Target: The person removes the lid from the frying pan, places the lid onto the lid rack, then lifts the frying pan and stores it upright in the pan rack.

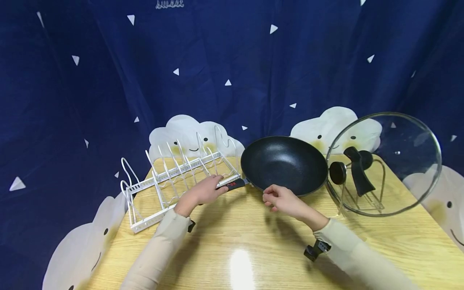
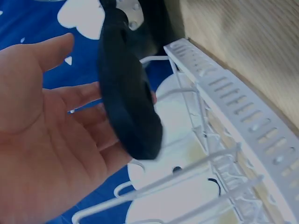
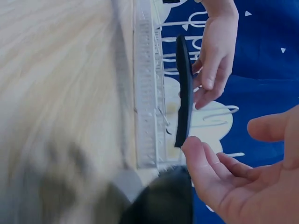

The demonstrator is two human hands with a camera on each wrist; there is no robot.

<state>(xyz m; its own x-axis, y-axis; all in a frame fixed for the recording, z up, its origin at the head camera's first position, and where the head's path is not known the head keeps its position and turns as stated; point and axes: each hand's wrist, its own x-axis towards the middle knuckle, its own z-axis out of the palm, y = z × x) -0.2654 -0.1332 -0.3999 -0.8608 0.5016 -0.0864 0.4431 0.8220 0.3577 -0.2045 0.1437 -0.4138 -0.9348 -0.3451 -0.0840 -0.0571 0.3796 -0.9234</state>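
Observation:
A black wok (image 1: 284,163) sits at the middle back of the table, its bowl facing up and toward me. Its black handle (image 1: 235,184) points left, along the front of the white wire rack (image 1: 154,218). My left hand (image 1: 203,191) is at that handle. In the left wrist view its fingers lie behind the handle (image 2: 124,88), with the thumb held apart. At the wok's near rim is my right hand (image 1: 288,200), loosely bent and holding nothing. The right wrist view shows this hand (image 3: 247,186) with thumb and fingers spread apart, close to the handle.
On the right, a large glass lid (image 1: 439,161) leans upright in a wire stand (image 1: 382,189), near the wok's right edge. A black piece (image 1: 360,177) shows at the lid's middle. Behind the wooden table (image 1: 217,257) hangs a dark blue curtain (image 1: 253,52).

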